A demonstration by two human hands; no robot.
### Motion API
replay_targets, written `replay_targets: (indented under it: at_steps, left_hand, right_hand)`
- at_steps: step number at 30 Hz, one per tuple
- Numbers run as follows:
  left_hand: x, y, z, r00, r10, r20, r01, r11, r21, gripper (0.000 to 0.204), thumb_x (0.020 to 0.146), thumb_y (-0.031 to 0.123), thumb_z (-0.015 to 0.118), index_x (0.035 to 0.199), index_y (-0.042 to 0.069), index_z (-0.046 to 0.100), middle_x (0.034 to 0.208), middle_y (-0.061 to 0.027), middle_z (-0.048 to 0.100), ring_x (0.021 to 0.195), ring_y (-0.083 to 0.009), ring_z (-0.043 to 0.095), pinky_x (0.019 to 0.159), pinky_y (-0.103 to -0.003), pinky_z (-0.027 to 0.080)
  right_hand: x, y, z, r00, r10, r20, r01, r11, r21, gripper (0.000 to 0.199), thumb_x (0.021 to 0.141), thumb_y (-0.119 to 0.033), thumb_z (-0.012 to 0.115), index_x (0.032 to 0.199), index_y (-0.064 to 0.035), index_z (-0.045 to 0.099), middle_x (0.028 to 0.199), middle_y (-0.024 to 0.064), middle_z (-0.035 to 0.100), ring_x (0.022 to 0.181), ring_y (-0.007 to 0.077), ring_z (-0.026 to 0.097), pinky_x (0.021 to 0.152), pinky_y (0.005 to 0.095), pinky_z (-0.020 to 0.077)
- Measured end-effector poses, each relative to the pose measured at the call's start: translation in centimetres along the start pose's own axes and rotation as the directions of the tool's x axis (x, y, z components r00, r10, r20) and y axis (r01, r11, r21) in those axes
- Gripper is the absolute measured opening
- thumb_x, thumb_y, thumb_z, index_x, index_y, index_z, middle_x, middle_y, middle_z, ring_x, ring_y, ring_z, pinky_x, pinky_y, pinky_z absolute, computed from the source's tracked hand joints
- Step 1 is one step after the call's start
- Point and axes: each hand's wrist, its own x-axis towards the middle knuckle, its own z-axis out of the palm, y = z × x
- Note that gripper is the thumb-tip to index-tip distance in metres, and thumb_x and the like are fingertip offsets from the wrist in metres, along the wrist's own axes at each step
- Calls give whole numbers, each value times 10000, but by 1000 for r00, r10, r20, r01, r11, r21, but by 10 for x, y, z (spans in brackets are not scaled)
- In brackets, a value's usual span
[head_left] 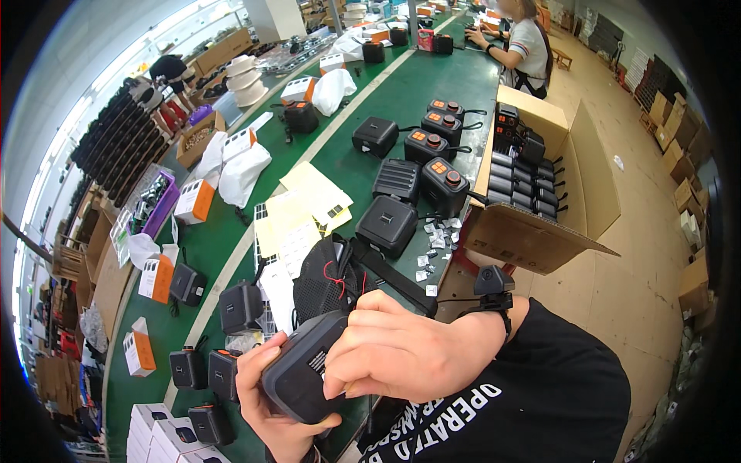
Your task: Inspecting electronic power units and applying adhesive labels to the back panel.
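A black, rounded box-shaped device (297, 386) is tilted in my left hand (270, 401), with the fingers and thumb wrapped round its edges. My right hand (401, 351) lies over the device's upper face, beside a small patch of white print. Its fingers are curled and pinched against that face, and whatever they hold is hidden. Just beyond the device, a black mesh pouch (316, 282) with a red cord rests on the green bench. White and yellow sheets (312, 197), some with dark square labels, lie past the pouch.
Several similar black devices (386, 224), some with orange buttons, stand along the green bench (370, 89). An open carton (540, 231) at the right holds more. Small silvery packets (436, 239) lie near the edge. White-and-orange boxes (194, 201) line the left. A co-worker (529, 50) sits farther along.
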Motion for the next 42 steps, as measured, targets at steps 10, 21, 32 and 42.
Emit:
replay_targets:
  at_steps: [10, 21, 32, 42]
  left_hand:
    - [-2, 2, -1, 999, -17, -45, 15, 999, -35, 1085, 373, 608, 790, 1159, -20, 384, 1117, -218, 511, 1021, -278, 541, 886, -375, 443]
    - [-2, 3, -7, 999, 23, 26, -24, 998, 52, 1003, 361, 553, 816, 1117, 4, 450, 1082, -171, 519, 997, -259, 542, 874, -363, 449]
    - [-1, -1, -5, 998, 44, 53, -46, 998, 47, 1000, 361, 546, 821, 1109, -10, 458, 1073, -165, 523, 987, -248, 534, 893, -366, 412]
    - [-5, -5, -9, 999, 34, 26, -34, 999, -8, 1010, 362, 518, 829, 1129, -8, 436, 1098, -163, 520, 1003, -242, 535, 882, -347, 428]
  right_hand:
    - [3, 2, -6, 999, -19, -30, 24, 987, 162, 280, 703, -28, 663, 940, -80, 524, 879, 21, 490, 821, 223, 440, 844, 365, 325]
    - [-2, -2, 4, 999, -31, -9, 31, 997, -66, 166, 757, -47, 604, 880, -46, 494, 826, 38, 496, 762, 212, 472, 769, 352, 333]
    - [-3, -4, 6, 997, 52, -49, -51, 999, 12, 217, 741, -20, 614, 905, -74, 483, 860, 48, 485, 771, 213, 472, 741, 332, 318]
    - [-4, 5, 4, 1000, -18, 8, 16, 982, 190, 237, 721, -45, 669, 908, -85, 528, 900, 5, 523, 831, 198, 480, 833, 377, 320]
